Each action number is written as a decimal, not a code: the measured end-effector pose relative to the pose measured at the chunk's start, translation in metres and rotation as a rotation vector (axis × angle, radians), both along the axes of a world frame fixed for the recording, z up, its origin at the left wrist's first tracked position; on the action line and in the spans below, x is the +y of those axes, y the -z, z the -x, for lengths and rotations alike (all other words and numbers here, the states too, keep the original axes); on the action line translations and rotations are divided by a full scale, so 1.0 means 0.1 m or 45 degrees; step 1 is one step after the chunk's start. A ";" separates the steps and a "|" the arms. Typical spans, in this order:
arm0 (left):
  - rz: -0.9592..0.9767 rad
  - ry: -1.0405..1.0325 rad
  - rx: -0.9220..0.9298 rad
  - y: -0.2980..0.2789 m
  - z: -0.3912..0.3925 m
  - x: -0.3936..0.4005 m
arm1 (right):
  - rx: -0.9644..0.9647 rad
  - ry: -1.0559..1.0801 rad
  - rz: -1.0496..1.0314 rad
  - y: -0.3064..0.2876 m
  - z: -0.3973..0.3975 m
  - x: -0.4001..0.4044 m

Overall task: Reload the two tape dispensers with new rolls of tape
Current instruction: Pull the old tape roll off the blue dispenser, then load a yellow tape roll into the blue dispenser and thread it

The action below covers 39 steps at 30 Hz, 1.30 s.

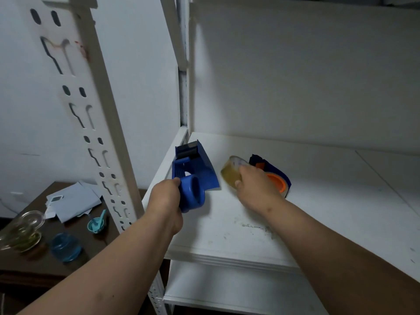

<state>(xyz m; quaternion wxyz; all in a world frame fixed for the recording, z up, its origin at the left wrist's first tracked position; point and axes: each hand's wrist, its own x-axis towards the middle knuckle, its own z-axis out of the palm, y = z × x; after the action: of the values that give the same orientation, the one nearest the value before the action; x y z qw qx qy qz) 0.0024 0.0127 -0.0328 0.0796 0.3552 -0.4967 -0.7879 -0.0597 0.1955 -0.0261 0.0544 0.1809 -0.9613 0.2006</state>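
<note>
There is a single view, from a wide-angle camera worn on the person's head, looking forward and steeply down. It sits close to a white shelf (318,201) that fills the centre and right of the frame, with the back wall behind it rising to the top edge. Both forearms reach in from the bottom edge toward the middle. A slotted shelf upright (95,123) slants across the left, bent by the lens. A dark tabletop (29,264) lies lower down in the bottom left corner.
</note>
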 end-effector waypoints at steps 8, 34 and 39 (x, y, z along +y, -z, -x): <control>0.229 0.052 0.143 -0.06 0.06 -0.11 | 0.269 0.214 -0.570 0.33 0.18 -0.23; 0.430 0.774 0.475 -0.50 -0.35 3.08 | -0.175 0.436 0.748 -0.27 -1.19 2.51; 0.386 0.920 0.439 -0.41 -0.63 4.22 | -0.149 0.601 0.750 -0.21 -1.70 3.71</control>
<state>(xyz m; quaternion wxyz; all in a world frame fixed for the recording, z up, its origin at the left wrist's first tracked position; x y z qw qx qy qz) 0.0654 0.4351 0.0082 -0.0682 0.0058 -0.6789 -0.7310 0.1100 0.5665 -0.0053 0.0936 -0.0806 -0.8791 0.4604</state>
